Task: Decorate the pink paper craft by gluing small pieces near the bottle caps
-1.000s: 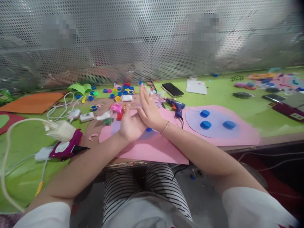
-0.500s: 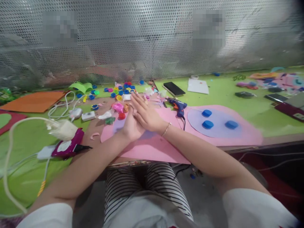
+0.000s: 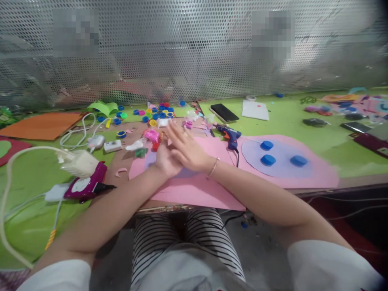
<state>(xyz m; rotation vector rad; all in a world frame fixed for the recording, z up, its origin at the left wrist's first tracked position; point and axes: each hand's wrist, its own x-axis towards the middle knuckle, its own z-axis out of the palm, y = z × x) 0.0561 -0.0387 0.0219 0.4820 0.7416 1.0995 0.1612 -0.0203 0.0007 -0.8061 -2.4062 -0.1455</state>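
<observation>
My right hand point(image 3: 190, 150) lies across my left hand point(image 3: 167, 161), palm against palm, above a pink paper sheet point(image 3: 200, 188). The right fingers are stretched out and nothing shows in them. Most of the left fingers are hidden behind the right hand; the part that shows looks flat. Under the hands is a purple paper shape, mostly covered. To the right, a blue glue gun point(image 3: 232, 136) rests at the sheet's edge. Beyond it, three blue bottle caps point(image 3: 268, 160) sit on a lilac paper oval point(image 3: 281, 167) on pink paper.
Many coloured bottle caps point(image 3: 154, 116) are scattered behind the hands. A magenta power strip point(image 3: 86, 184) with plugs and cables stands at left, near orange paper point(image 3: 42, 125). A black phone point(image 3: 224, 112) and a white pad point(image 3: 255, 110) lie toward the perforated metal wall point(image 3: 182, 52).
The hands stay pressed together, with the right hand shifted slightly over the left. The whole view has moved a little; the things on the table keep their places.
</observation>
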